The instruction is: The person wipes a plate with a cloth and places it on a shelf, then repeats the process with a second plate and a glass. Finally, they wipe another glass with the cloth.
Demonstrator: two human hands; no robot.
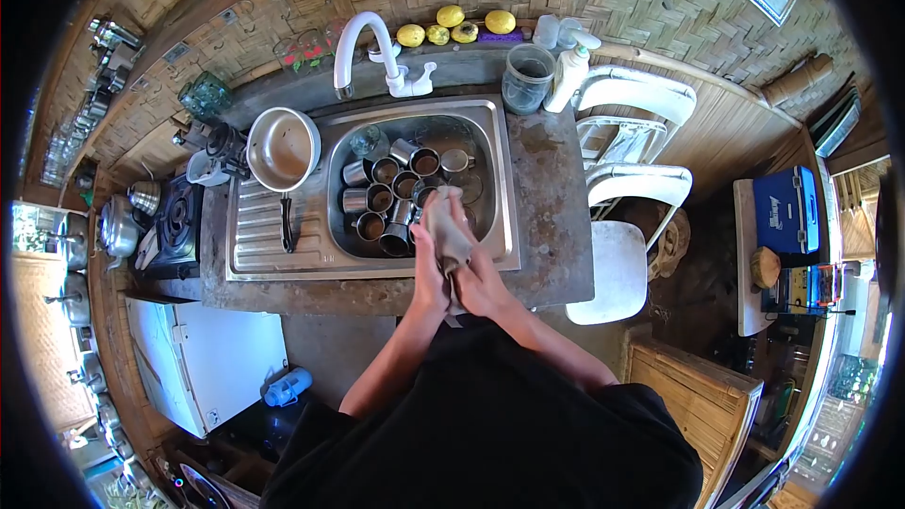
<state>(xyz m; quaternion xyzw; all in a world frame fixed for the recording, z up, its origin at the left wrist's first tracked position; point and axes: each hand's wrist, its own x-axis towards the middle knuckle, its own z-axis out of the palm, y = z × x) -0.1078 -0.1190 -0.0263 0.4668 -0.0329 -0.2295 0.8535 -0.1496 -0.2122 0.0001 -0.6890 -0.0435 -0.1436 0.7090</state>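
Note:
Between my two hands is a grey-beige cloth, bunched and hanging toward my body, over the front edge of the sink. My left hand presses against the cloth from the left, its thumb pointing up. From the other side my right hand closes on it, fingers partly hidden by the folds. Just beyond the hands, the steel sink basin holds several metal cups, standing and tilted against each other. A clear glass lies at the basin's back left.
A steel pot with a black handle rests on the drainboard. Behind the basin rises a white faucet. Several yellow fruits line the ledge. A plastic container and pump bottle stand at right, near white chairs.

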